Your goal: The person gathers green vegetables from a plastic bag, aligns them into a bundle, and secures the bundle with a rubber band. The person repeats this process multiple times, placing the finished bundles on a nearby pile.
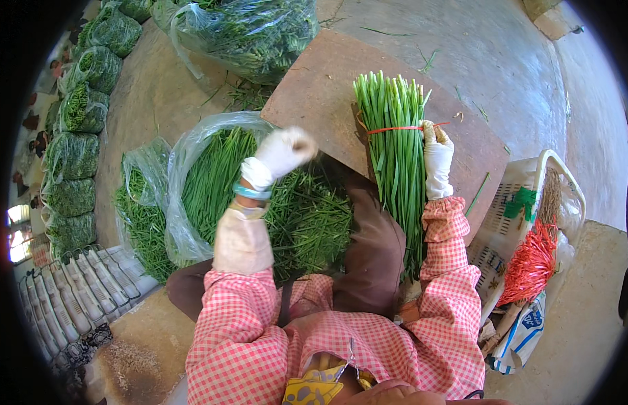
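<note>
A thick bundle of long green stems and leaves (395, 167) lies on a brown board (324, 76), its pale cut ends pointing away from me. Around its upper part runs a red tie (395, 129). My right hand (438, 157), in a white glove, pinches the tie at the bundle's right side. My left hand (288, 152), gloved too and blurred, is raised left of the bundle, not touching it; its fingertips are too blurred to read. Beneath it a clear plastic bag (174, 212) holds more long green leaves (215, 177), beside a heap of loose greens (314, 228).
At the right, a white plastic basket (501, 202) has red strips (532, 263) hanging over it. A large bag of greens (253, 45) lies beyond the board. Several bagged bundles (71, 157) line the left, above stacked white crates (81, 293).
</note>
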A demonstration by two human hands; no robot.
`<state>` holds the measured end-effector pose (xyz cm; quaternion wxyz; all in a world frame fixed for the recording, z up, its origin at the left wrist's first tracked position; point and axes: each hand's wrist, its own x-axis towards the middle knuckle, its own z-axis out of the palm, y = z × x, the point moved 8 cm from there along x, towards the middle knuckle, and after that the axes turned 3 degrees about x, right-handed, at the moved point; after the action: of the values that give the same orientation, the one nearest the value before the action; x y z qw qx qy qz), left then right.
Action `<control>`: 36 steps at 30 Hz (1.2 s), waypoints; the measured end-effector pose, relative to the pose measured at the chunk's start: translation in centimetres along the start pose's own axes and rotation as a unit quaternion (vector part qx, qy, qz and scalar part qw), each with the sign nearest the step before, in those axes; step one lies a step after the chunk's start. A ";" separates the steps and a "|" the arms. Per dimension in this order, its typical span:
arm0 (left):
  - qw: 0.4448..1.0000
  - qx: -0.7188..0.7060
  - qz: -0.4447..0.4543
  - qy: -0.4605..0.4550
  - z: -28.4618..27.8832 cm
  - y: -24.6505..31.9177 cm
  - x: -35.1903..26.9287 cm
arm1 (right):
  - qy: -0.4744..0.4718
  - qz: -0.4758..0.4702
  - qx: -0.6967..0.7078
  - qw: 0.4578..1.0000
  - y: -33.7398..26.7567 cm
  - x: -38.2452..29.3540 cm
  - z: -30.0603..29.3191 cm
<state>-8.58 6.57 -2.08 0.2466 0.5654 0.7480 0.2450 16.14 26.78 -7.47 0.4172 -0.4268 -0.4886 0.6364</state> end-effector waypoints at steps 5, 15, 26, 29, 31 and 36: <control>0.993 0.057 -0.092 0.053 2.1 -0.7 1.5 | 0.001 0.008 -0.005 1.000 0.0 0.1 -0.3; 0.896 -0.415 -0.144 0.061 6.7 -0.2 7.6 | 0.004 0.010 0.000 1.000 0.7 0.3 -0.7; 0.939 -0.159 -0.143 0.268 -7.7 -6.6 4.5 | 0.000 0.001 0.006 1.000 0.5 0.3 -0.6; 0.963 0.132 -0.233 0.027 -6.4 -17.4 -0.4 | -0.011 0.008 0.011 1.000 0.8 0.3 0.1; 0.859 0.403 -0.252 -0.190 -3.4 -16.5 -4.7 | -0.003 0.004 0.001 1.000 0.6 0.3 -0.7; 0.904 0.405 -0.097 0.092 -5.2 -5.2 -3.7 | -0.012 -0.085 -0.074 0.994 -2.0 -0.5 0.0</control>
<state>-14.81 1.25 -1.09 -0.0516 0.5164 0.8531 -0.0533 16.50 26.69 -5.47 0.4311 -0.4058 -0.5738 0.5658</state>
